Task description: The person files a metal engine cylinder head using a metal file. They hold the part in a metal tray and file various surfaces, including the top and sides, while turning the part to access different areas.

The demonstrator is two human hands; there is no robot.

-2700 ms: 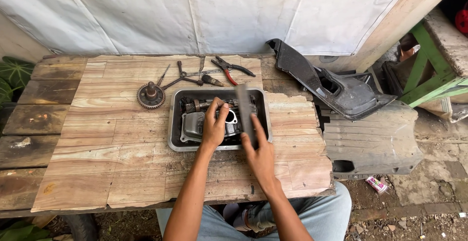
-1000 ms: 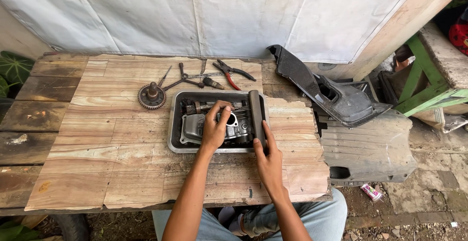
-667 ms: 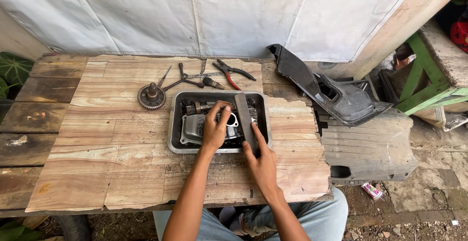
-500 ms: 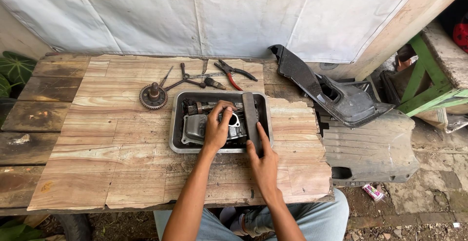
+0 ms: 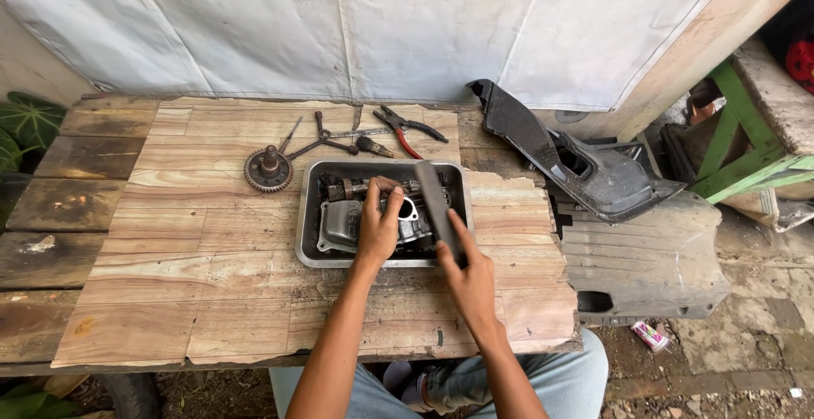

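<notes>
Left hand (image 5: 379, 226) I see closed over the metal engine part (image 5: 343, 224) in the grey tray (image 5: 307, 215) on the desk; right hand (image 5: 469, 276) grips a blurred flat tool (image 5: 434, 198) just beside it. Looks heavy, rigid, oily; I'd grip its body edges.

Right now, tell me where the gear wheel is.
In the head view, the gear wheel lies on the wooden table, just off the far-left corner of the metal tray, left of the pliers.

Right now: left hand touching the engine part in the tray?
Touching. The head view shows the left hand laid flat on the grey engine part inside the metal tray, no gap visible.
</notes>
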